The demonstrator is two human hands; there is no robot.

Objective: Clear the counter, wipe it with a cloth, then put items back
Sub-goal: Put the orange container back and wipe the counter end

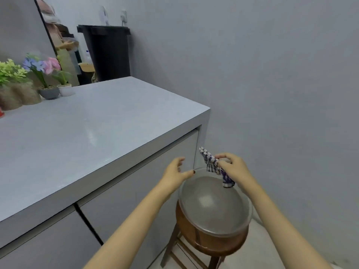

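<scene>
Lower right, the right hand (232, 166) pinches a blue-and-white checked cloth (210, 162) over a clear round bowl (239, 223) on a brown wooden stool (209, 242), probably to wet it for wiping. The left hand (174, 171) hovers released beside the grey tabletop (87, 136).

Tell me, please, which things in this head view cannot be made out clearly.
Red object, head view: cut off by the left edge, unidentifiable.
Cloth, head view: partly hidden by the right hand pinching it; wet or dry unclear.
Bowl on the stool, head view: glare hides whether it holds water.
Mirror reflection, head view: blurred and too small.
</scene>
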